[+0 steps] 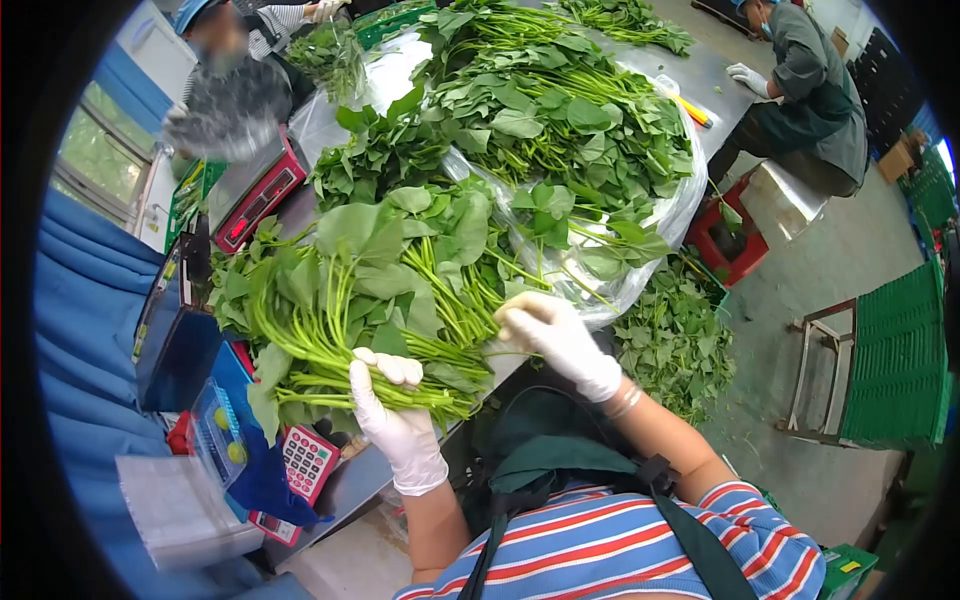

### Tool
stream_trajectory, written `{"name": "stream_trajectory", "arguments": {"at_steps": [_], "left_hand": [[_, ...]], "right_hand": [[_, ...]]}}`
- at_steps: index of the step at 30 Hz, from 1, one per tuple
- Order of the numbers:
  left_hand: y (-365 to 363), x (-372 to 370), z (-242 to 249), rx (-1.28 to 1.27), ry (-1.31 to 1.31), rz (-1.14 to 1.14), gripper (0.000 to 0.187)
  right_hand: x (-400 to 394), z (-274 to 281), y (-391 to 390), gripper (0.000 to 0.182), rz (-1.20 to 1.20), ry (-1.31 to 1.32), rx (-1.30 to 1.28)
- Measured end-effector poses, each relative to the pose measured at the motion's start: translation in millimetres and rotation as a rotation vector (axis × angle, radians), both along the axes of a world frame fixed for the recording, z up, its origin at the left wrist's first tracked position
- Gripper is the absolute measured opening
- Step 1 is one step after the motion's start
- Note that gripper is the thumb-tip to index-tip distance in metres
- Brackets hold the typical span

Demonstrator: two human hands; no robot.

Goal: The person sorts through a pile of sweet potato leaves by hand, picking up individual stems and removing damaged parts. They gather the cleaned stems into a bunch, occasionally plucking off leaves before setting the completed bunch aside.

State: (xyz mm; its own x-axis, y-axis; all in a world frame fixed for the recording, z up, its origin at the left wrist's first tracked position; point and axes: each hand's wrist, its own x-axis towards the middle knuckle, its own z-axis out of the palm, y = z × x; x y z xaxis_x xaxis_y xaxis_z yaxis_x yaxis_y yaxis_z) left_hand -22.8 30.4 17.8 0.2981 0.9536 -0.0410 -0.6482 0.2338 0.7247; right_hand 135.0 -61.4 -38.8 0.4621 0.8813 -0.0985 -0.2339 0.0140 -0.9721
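My left hand (pixel 402 415), in a white glove, is closed around the stems of a bunch of sweet potato greens (pixel 325 310), its thumb upright against them. The leaves of this bunch fan out to the left and away from me. At the table's near edge my right hand (pixel 560 345), also gloved, has its fingers pinched together beside the cut stem ends. Whatever lies between those fingertips is too small to make out. Behind both hands, a large heap of the same greens (pixel 570 110) rests on a clear plastic sheet (pixel 640 290).
A red scale (pixel 262 200) and a pink calculator (pixel 308 462) are on the left. One co-worker (pixel 240 80) handles a clear bag; another (pixel 810 100) sits at the right. A yellow-handled tool (pixel 694 112) lies near the sheet. Loose greens (pixel 675 350) fill a floor crate; green crates (pixel 895 360) stand right.
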Motion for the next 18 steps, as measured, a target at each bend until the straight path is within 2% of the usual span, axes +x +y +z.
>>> {"name": "stream_trajectory", "arguments": {"at_steps": [3, 4, 6, 8, 11, 12, 15, 16, 18], "left_hand": [[2.2, -6.3, 1.7, 0.081, -0.276, -0.140, 0.016], [1.9, -6.5, 2.6, 0.091, -0.282, -0.140, 0.016], [-0.2, -6.3, 4.3, 0.070, -0.401, -0.176, 0.014], [2.0, -7.2, 3.5, 0.052, -0.445, -0.194, 0.014], [8.2, -8.9, 1.0, 0.062, -0.542, -0.275, 0.011], [8.8, -8.1, 3.1, 0.063, -0.544, -0.276, 0.011], [5.3, -4.9, 19.1, -0.112, -0.511, -0.112, 0.009], [8.0, -5.4, 16.4, -0.112, -0.514, -0.116, 0.009], [14.3, -8.3, 7.9, 0.018, -0.561, -0.225, 0.010]], "right_hand": [[-12.9, -13.0, 25.5, 0.028, -0.067, -0.573, -0.108], [-14.6, -8.0, 30.8, 0.030, -0.073, -0.745, -0.126], [-21.7, -19.8, 44.1, 0.031, -0.184, -0.872, -0.106], [-23.8, -25.7, 51.3, 0.028, -0.267, -0.863, 0.011], [-10.7, -6.2, 49.9, 0.024, -0.254, -0.858, -0.014], [-4.9, 7.9, 46.4, 0.022, -0.193, -0.735, -0.087], [14.0, 30.8, 34.6, 0.025, -0.180, -0.447, -0.048], [20.0, 37.0, 29.4, 0.024, -0.167, -0.281, -0.001], [27.3, 51.4, 17.3, 0.023, -0.241, -0.155, 0.102]]}}
